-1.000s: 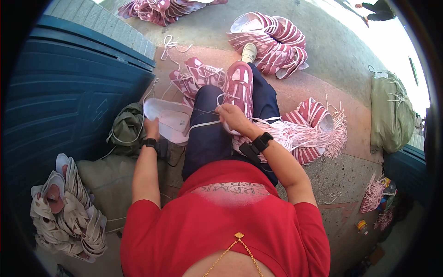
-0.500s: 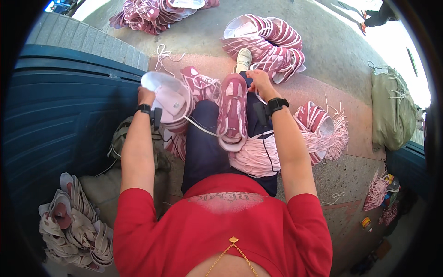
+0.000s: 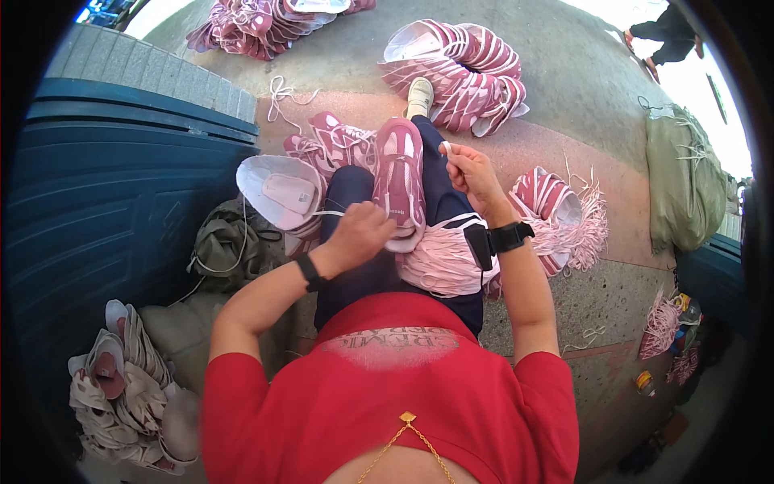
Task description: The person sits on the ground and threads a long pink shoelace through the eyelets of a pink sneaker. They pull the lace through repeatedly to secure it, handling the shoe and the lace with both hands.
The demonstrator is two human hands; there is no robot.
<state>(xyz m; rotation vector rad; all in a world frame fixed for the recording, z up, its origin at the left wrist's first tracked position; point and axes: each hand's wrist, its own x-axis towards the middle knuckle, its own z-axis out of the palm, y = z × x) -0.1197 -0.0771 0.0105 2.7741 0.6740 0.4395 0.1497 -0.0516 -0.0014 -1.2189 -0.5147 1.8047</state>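
A pink and burgundy shoe upper (image 3: 399, 181) lies along my thighs, its toe pointing away from me. My left hand (image 3: 363, 234) is closed at its heel end, where a white cord (image 3: 329, 213) runs into the fingers. The cord comes from a pale-lined shoe upper (image 3: 282, 192) to the left, which shows its inner side. Raised right of the burgundy upper, my right hand (image 3: 476, 177) pinches a small white end, apparently of a cord. Below it, a bundle of pale pink laces (image 3: 443, 262) lies over my thigh.
More laced uppers (image 3: 343, 143) lie beyond my left knee. Strung uppers (image 3: 459, 77) curl on the floor by my foot; another pile (image 3: 258, 28) is farther left. A blue panel (image 3: 129, 177) borders the left side. A green sack (image 3: 685, 181) stands right, with a person (image 3: 669, 36) beyond.
My left hand has left the pale-lined upper and come right to the burgundy upper's heel. That pale-lined upper now rests lower. My right hand has drawn back slightly, pinching the white end.
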